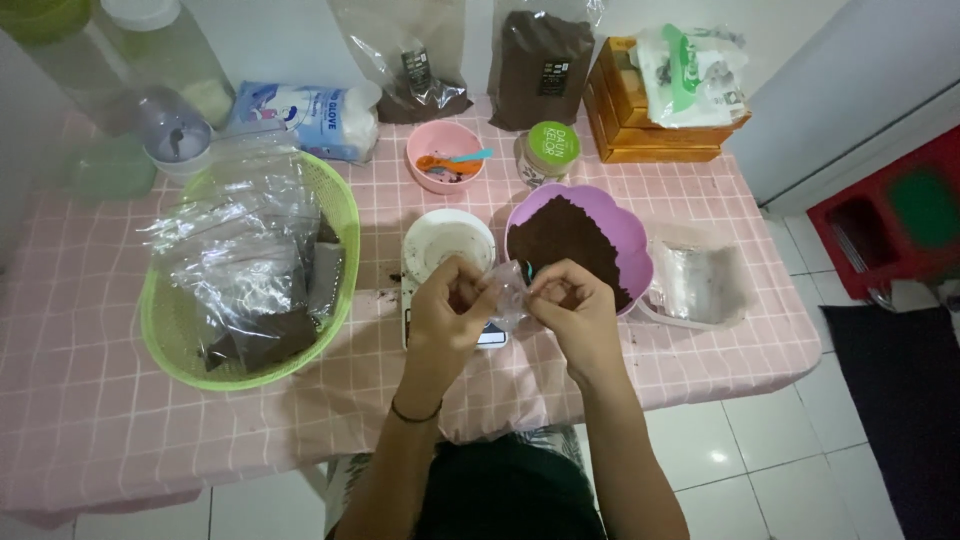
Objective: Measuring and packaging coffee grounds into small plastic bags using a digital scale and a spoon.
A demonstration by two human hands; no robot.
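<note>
While near the purple bowl [630, 235], both hands' [455, 300] grip on clear bag [508, 295].

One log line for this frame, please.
left hand + right hand: pinching small clear bag | over scale | purple bowl of brown powder beside

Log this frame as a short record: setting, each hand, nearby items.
setting: table with a pink checked cloth
left hand: pinches one side of a small clear bag
right hand: pinches the bag's other side
under hands: white scale
right of scale: purple bowl of dark brown powder
left of scale: green basket holding filled clear bags
</note>
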